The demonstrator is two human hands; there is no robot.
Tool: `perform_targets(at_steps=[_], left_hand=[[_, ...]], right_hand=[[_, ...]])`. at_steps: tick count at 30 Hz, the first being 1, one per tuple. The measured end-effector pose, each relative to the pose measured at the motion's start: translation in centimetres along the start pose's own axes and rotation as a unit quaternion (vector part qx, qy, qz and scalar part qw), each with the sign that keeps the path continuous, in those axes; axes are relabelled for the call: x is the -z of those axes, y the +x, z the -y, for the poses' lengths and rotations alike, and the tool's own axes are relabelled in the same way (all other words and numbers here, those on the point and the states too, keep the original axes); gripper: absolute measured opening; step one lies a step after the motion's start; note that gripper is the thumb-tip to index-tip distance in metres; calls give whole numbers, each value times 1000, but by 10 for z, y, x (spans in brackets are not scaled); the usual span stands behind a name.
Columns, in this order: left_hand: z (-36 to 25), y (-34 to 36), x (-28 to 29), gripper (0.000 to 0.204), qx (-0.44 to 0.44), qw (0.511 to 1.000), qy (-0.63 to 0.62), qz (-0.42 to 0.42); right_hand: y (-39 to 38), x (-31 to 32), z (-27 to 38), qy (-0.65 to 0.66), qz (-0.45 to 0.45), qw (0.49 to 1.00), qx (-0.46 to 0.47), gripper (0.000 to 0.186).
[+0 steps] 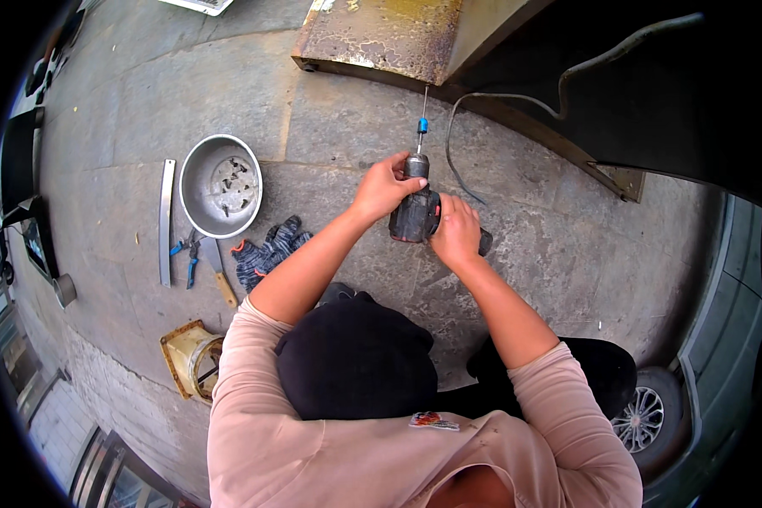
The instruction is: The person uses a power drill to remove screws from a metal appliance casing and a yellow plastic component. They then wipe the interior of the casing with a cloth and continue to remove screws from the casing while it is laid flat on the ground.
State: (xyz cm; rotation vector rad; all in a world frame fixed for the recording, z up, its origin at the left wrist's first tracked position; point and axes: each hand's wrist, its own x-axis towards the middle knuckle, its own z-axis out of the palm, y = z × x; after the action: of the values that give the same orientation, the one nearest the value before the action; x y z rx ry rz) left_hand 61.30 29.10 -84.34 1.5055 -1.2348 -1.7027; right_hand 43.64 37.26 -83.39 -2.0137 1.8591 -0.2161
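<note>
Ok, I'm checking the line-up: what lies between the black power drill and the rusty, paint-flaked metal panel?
In the head view, a slim metal bit with a bright blue collar runs from the drill toward the panel.

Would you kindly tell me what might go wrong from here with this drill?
The bare left hand sits close to the dark round chuck of the black power drill, so it might get pinched if the chuck spins; bluish-grey knitted gloves lie aside.
The long thin metal bit with a blue collar reaches the edge of the rusty metal casing and could slip sideways.
The thin grey cable runs beside the bit and might snag.
</note>
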Motion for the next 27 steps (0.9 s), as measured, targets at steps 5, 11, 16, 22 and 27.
perform_targets(at_steps=[5, 11, 16, 22, 27], left_hand=[[12, 5, 2, 76, -14, 1000, 0, 1], [34, -42, -2, 84, 38, 997, -70, 13], [13, -66, 1, 66, 171, 981, -73, 64], [30, -63, 2, 58, 123, 988, -85, 48], [27, -59, 4, 56, 140, 987, -72, 43]], right_hand=[[4, 0, 3, -4, 15, 1000, -15, 47], [6, 0, 13, -7, 15, 999, -34, 44], [6, -16, 15, 11, 10, 999, -43, 37], [9, -23, 17, 20, 26, 999, -39, 27], [14, -24, 18, 21, 34, 998, -44, 25]])
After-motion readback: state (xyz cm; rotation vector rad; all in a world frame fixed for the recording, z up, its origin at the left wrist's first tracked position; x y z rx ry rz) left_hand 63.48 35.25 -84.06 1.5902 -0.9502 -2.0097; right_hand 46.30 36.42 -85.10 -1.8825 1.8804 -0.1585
